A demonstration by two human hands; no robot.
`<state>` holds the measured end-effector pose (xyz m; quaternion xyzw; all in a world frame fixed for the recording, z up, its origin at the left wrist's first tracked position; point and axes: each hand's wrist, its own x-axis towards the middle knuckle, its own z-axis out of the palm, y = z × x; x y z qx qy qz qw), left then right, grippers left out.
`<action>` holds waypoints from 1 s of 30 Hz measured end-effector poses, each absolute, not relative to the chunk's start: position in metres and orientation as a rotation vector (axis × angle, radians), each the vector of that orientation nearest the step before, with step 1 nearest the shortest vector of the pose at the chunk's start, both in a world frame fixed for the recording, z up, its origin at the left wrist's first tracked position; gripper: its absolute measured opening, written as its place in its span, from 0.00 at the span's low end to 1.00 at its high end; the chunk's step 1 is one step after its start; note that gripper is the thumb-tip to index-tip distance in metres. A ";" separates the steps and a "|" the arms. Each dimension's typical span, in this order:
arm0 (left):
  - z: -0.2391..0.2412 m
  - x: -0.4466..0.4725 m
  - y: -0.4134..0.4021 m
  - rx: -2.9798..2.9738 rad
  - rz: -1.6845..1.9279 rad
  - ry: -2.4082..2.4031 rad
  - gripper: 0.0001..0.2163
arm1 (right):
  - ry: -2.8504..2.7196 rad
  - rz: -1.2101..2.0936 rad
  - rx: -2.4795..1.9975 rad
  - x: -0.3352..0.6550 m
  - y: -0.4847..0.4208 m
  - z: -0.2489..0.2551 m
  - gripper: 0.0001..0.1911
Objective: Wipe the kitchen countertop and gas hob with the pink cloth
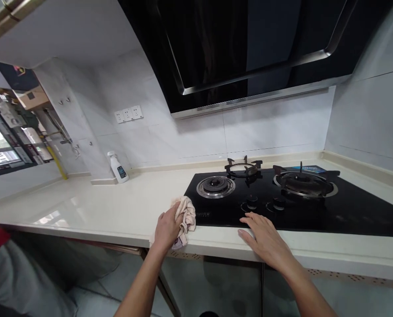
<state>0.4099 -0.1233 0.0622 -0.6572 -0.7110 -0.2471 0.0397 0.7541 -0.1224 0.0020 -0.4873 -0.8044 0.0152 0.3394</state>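
Observation:
A crumpled pale cloth (187,215) lies under my left hand (168,226), whose fingers are closed on it. The cloth rests at the left front corner of the black gas stove (223,216) and partly over the white countertop (143,211). My right hand (264,235) is empty, its fingers spread, at the stove's front edge just below two black knobs (251,202). On the stove, the left burner (215,186) is bare of its pan support. That black pan support (254,169) stands at the back, and the right burner (302,182) has its own support on.
A white bottle (118,168) stands by the wall on the left. Above the stove hangs a black range hood (249,48). A person in red and grey (5,264) is at the left edge. A blue packet (312,169) lies behind the right burner.

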 end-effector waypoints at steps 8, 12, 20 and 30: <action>0.048 0.500 -0.113 -2.342 -0.768 -1.866 0.25 | -1.972 0.117 -1.260 0.749 -0.121 0.002 0.29; 0.045 0.555 -0.109 -2.469 -0.795 -1.704 0.26 | -1.859 0.150 -1.212 0.747 -0.118 0.002 0.32; 0.042 0.595 -0.116 -2.685 -0.838 -1.518 0.26 | -1.791 0.135 -1.216 0.749 -0.113 0.000 0.30; 0.063 0.522 -0.123 -2.804 -1.053 -1.790 0.29 | -1.870 0.085 -1.265 0.753 -0.115 0.001 0.28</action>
